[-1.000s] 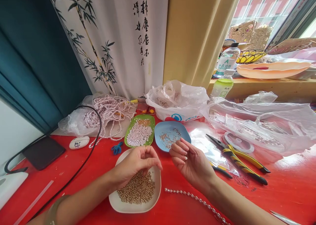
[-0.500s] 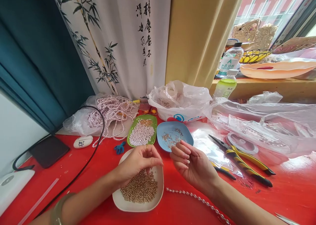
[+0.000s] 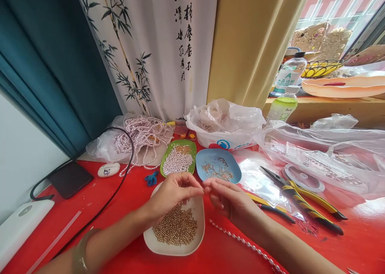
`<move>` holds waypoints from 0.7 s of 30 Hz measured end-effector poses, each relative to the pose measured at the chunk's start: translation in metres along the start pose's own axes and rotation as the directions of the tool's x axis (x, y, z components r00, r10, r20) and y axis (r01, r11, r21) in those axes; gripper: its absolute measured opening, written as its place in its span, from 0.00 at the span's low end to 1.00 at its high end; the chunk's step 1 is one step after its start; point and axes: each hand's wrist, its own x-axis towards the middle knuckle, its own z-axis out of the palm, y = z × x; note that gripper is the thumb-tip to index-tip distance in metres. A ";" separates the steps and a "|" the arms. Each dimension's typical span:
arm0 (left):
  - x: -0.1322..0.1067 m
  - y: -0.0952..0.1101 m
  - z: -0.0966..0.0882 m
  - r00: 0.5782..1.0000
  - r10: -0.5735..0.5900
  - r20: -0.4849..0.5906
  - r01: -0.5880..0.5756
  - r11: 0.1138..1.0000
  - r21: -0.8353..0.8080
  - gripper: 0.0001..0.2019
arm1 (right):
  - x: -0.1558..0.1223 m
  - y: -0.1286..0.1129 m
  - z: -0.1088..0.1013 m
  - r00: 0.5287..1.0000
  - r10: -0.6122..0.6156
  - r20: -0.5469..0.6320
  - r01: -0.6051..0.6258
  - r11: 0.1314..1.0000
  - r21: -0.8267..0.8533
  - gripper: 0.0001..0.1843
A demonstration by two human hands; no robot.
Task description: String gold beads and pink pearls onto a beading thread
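My left hand (image 3: pixel 183 189) is above the white dish (image 3: pixel 174 249) of gold beads (image 3: pixel 176 226), its thumb and fingertips pinched together. From the right, my right hand (image 3: pixel 227 195) meets it, fingertips also pinched and all but touching the left ones. Whatever lies between the fingertips is too small to make out. Behind the hands stand a green dish (image 3: pixel 194 166) of pearly and gold beads and a blue dish (image 3: pixel 236 165) with small metal pins. A strand of pearly beads (image 3: pixel 246 244) runs along the table below my right forearm.
Long-nose pliers (image 3: pixel 300 197) with yellow-black handles lie at right beside a clear spool (image 3: pixel 303 177). Plastic bags (image 3: pixel 225 133) line the back. Pink bead strands (image 3: pixel 144 133), a black cable (image 3: pixel 132 153) and a phone (image 3: pixel 70 179) are at left.
My right hand has moved left and its fingertips have come together at my left fingertips. The left hand keeps its pinch. The whole view has shifted slightly.
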 end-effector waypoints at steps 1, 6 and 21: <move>0.000 0.000 0.000 1.000 0.006 -0.008 -0.006 1.000 -0.001 0.09 | 0.000 0.001 0.001 1.000 0.005 0.024 -0.004 0.999 -0.042 0.10; 0.002 -0.001 -0.001 0.997 0.037 -0.065 -0.039 0.999 -0.029 0.07 | -0.004 0.000 0.005 0.996 0.002 0.086 0.023 0.958 -0.285 0.09; 0.005 -0.005 -0.001 0.995 -0.095 0.042 0.096 0.995 -0.023 0.15 | -0.001 -0.006 0.001 0.990 -0.125 0.063 0.140 0.902 -0.410 0.12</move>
